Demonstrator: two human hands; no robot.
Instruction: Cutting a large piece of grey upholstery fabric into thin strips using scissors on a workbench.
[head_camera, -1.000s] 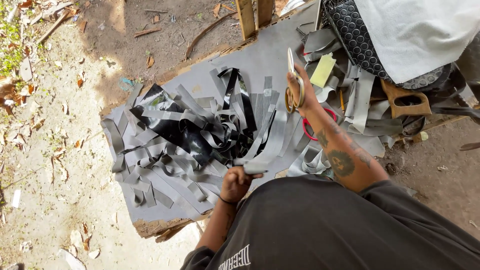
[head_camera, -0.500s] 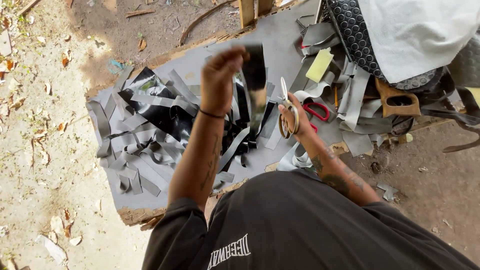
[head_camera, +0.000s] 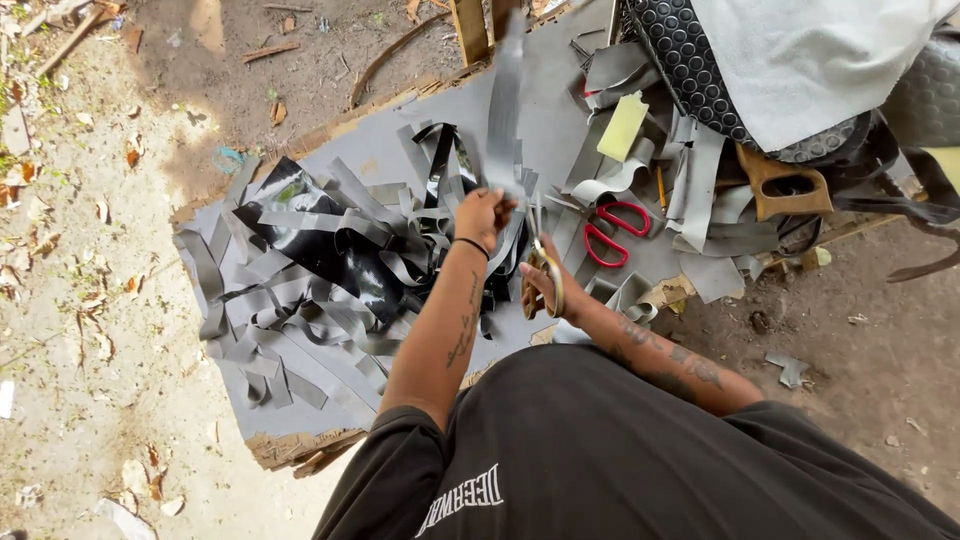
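Observation:
My left hand grips a long grey strip that stands up from the fist toward the top of the view. My right hand holds brass-handled scissors, their blades pointing up beside the strip just right of my left hand. Both hands hover over a grey board covered with a heap of grey and black strips.
Red-handled scissors lie on the board to the right. A yellow block, a wooden saw handle, a black dotted mat and a white cloth sit at the upper right. Dirt ground with dry leaves surrounds the board.
My left hand has come down from its raised position and now holds the strip upright close to the scissors. My right hand with the scissors has shifted slightly toward it.

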